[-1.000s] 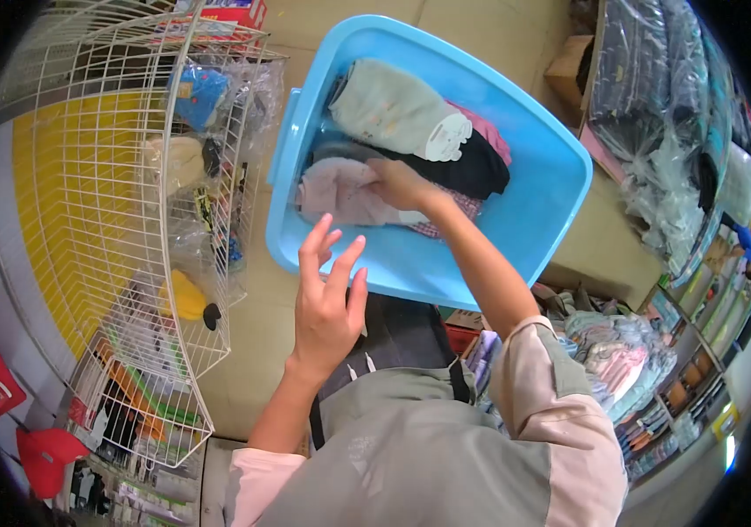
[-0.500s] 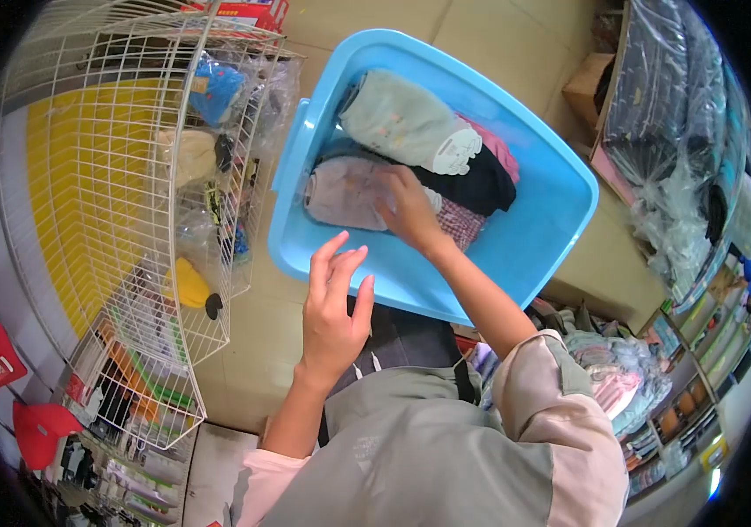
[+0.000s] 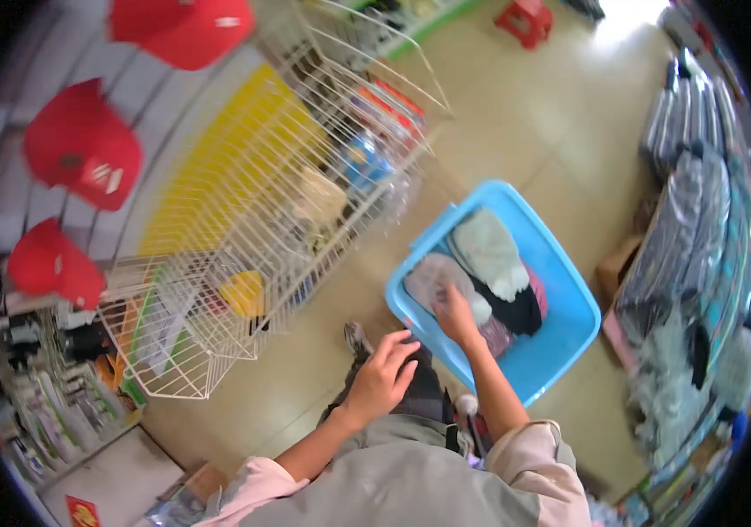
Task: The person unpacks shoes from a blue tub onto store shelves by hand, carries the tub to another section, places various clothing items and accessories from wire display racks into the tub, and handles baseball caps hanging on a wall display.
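Observation:
A blue plastic tub (image 3: 573,281) holds folded clothes. In its upper part lies a pale grey-green bundle (image 3: 487,250) with a white scalloped edge. Below and left of that is a greyish-pink bundle (image 3: 428,277). Black cloth (image 3: 516,309), a bit of pink and a checked piece lie to the right. My right hand (image 3: 456,316) reaches into the tub and touches the greyish-pink bundle; its fingers are blurred. My left hand (image 3: 381,378) is beside the tub's lower left rim, fingers apart, holding nothing.
A white wire rack (image 3: 208,373) with packaged goods stands at the left. Red caps (image 3: 81,145) hang on the wall behind it. Plastic-wrapped garments (image 3: 691,228) line the right side. A red stool (image 3: 526,22) stands on the tiled floor at the top.
The view has swung, so the tub appears lower, farther right and smaller, and more caps and floor show. My right hand stays at the greyish-pink bundle, and my left hand is still open.

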### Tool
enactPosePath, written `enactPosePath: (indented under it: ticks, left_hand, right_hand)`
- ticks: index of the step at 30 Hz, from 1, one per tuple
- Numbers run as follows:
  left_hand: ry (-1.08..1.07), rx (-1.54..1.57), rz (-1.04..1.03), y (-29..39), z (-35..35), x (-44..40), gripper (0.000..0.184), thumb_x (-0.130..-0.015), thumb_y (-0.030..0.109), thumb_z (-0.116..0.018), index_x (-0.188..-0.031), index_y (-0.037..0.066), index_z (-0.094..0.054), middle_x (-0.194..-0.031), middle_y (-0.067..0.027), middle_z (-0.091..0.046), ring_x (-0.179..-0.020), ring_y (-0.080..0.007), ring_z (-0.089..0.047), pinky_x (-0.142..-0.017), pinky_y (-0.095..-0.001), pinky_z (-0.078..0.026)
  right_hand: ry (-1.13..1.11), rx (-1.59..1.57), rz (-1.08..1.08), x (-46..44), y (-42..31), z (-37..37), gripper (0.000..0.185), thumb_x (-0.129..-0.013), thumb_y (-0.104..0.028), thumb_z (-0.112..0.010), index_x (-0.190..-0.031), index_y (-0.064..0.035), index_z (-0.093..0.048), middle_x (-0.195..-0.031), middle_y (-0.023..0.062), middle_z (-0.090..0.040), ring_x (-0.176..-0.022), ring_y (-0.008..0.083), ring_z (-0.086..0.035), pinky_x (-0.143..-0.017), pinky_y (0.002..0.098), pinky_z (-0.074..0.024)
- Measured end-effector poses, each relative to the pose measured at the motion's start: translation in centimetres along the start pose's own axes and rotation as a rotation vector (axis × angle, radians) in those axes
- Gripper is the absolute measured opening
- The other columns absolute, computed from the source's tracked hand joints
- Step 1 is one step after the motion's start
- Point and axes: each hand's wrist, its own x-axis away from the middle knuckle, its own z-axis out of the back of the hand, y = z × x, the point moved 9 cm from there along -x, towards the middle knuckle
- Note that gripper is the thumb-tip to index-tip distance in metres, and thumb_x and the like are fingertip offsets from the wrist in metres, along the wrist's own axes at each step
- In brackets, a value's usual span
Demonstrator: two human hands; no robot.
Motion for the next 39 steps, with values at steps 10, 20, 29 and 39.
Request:
enactPosePath:
  ticks: [10,20,29,39]
  left_hand:
    - [0.275,-0.075,-0.172,-1.0,14.5,14.5,0.026,-0.092,0.012,-0.062,-0.117,0.004,-0.061,-0.129,-0.0131,-0.053,-0.105,-0.0329,-0.063,-0.086,-0.0397,-0.052]
    - [0.493,-0.177,-0.146,-7.3,21.7,26.6,0.024,-0.09,0.013,-0.063,-0.113,0.003,-0.063,-0.124,-0.014,-0.057,-0.098,-0.0317,-0.065,-0.081,-0.0399,-0.053]
    - [0.608,-0.057,-0.109,-8.4,25.5,27.8,0.019,-0.089,0.007,-0.063,-0.107,0.001,-0.064,-0.114,-0.0157,-0.061,-0.098,-0.0322,-0.064,-0.087,-0.0387,-0.051]
    - [0.766,-0.123,-0.089,-8.4,30.1,23.3,0.016,-0.089,0.006,-0.062,-0.104,0.002,-0.064,-0.098,-0.0147,-0.065,-0.09,-0.0337,-0.065,-0.078,-0.0401,-0.052]
  right_hand:
    - [0.213,-0.045,0.079,9.6,-13.6,-1.2,0.037,-0.089,-0.007,-0.066,-0.123,-0.0009,-0.054,-0.099,0.0133,-0.069,-0.084,0.0197,-0.066,-0.069,0.0325,-0.0539]
    - [-0.159,-0.271,0.319,12.3,-31.6,-17.1,0.033,-0.094,-0.004,-0.061,-0.125,0.003,-0.05,-0.105,0.0139,-0.069,-0.093,0.0191,-0.069,-0.079,0.0296,-0.0557]
    - [-0.218,-0.544,0.423,7.1,-45.1,-12.3,0.026,-0.097,-0.009,-0.059,-0.121,0.0014,-0.055,-0.106,0.0108,-0.07,-0.094,0.0179,-0.069,-0.079,0.0301,-0.0548]
    - [-0.339,-0.97,0.471,-1.2,-61.3,-3.9,0.029,-0.101,-0.024,-0.055,-0.118,-0.0005,-0.057,-0.108,0.01,-0.066,-0.091,0.0164,-0.065,-0.079,0.0301,-0.0534]
